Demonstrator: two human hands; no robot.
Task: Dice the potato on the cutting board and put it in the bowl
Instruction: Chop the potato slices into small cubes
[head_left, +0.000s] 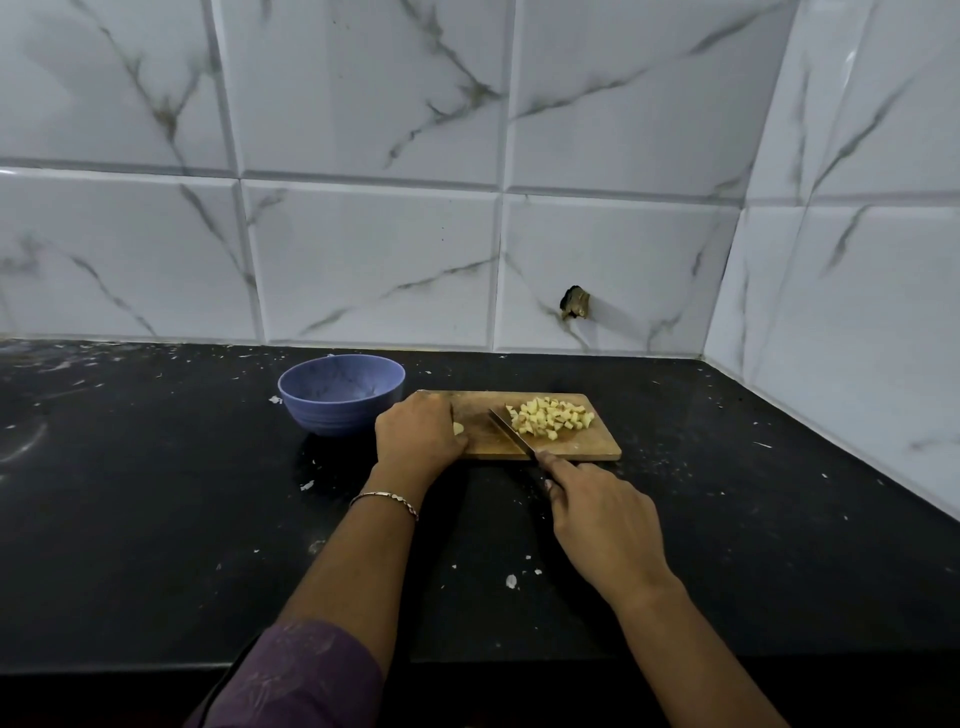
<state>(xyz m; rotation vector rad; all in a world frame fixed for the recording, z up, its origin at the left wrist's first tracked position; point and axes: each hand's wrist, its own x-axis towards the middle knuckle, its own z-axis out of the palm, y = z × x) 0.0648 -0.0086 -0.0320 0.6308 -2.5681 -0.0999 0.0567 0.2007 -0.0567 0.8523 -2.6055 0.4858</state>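
A wooden cutting board (483, 447) lies on the black counter. Several pale yellow potato cubes (550, 414) are heaped on its right half. My left hand (418, 434) covers the board's left end, fingers curled over a remaining potato piece (457, 428) that peeks out beside them. My right hand (597, 514) grips a knife (511, 432) by its handle; the blade lies across the middle of the board, its tip next to the cubes. A blue bowl (340, 392) stands just left of the board and looks empty.
The black counter (156, 519) is speckled with white flecks. White marble-look tiled walls rise behind and to the right, meeting in a corner at the back right. A dark chipped hole (575, 302) marks the back wall.
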